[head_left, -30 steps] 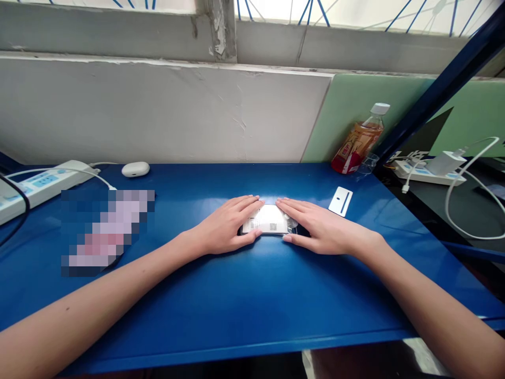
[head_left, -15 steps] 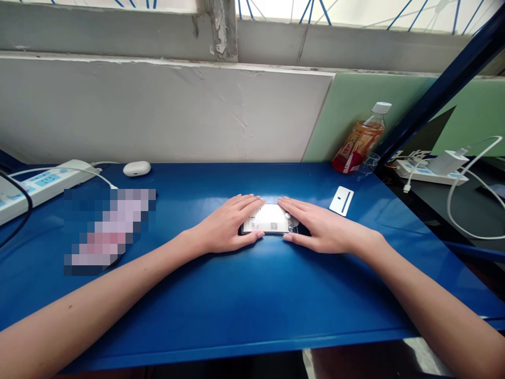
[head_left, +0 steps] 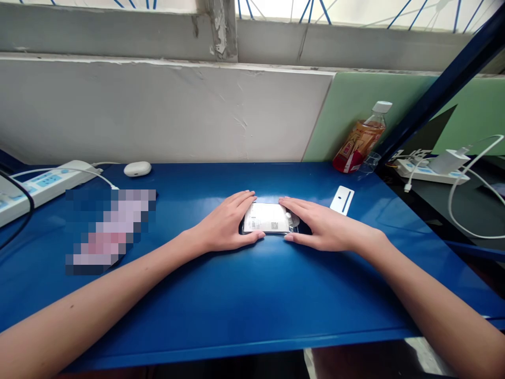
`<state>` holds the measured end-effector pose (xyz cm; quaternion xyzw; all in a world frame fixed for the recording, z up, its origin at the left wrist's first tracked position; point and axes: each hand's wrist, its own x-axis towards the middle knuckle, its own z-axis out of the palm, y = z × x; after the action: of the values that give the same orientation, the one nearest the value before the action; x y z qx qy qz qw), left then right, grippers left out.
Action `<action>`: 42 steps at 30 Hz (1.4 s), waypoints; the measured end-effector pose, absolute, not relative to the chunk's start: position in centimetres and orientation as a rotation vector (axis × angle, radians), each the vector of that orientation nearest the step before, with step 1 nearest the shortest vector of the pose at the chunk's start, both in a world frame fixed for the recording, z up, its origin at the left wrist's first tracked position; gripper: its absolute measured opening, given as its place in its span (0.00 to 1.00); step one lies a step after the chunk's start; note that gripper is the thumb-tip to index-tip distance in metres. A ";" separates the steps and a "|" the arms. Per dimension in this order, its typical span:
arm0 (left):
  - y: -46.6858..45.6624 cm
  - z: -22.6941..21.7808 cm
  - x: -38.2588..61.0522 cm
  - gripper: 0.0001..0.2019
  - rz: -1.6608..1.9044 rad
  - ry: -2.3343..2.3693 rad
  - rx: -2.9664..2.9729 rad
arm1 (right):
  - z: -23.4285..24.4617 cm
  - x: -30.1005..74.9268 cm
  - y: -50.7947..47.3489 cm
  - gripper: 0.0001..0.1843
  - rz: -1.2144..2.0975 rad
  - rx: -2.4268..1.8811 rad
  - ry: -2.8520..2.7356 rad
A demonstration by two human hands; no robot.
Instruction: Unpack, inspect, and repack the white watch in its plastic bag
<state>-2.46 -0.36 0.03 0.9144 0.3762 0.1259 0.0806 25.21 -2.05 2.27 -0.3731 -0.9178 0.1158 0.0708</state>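
In the middle of the bench [head_left: 244, 310], left hand [head_left: 223, 227] and right hand [head_left: 320, 230] lie flat-fingered, unclenched, on a thin, light, likely slippery packet [head_left: 266, 218], best pinched edgewise.

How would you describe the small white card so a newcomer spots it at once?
Start at the blue table, then go to the person's right hand. Just beyond it, toward the leaning drink bottle, lies the white card. Unlike the labelled white packet that hand touches, it lies untouched and has a dark slit.

A packet [head_left: 266, 218] lies on the table [head_left: 244, 295], bottle [head_left: 361, 139] behind right.
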 end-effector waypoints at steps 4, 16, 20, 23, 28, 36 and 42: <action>-0.4 0.0 -2.3 0.45 0.413 1.199 2.696 | 2.4 25.6 -1.9 0.43 0.356 -1.158 -2.745; -0.3 0.2 -2.3 0.43 0.426 1.210 2.659 | 3.0 25.9 -1.9 0.44 0.357 -1.229 -2.724; -0.4 0.2 -2.2 0.41 0.425 1.209 2.655 | 2.7 26.1 -1.7 0.44 0.335 -1.215 -2.696; -0.4 0.2 -2.2 0.40 0.445 1.206 2.667 | 2.4 26.1 -1.6 0.43 0.322 -1.209 -2.697; -0.5 0.3 -2.3 0.41 0.419 1.152 2.699 | 2.2 25.8 -1.7 0.45 0.293 -1.236 -2.716; -0.4 0.0 -2.5 0.37 0.322 1.098 2.739 | 1.8 25.0 -1.9 0.34 0.108 -1.190 -2.621; -0.2 0.1 -2.6 0.36 0.309 1.058 2.731 | 1.9 24.5 -1.9 0.22 0.005 -1.155 -2.580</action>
<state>-2.58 -0.21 0.08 0.9229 0.3574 0.1045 0.0980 24.50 -1.90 1.90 -0.4035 -0.9015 0.0019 0.1567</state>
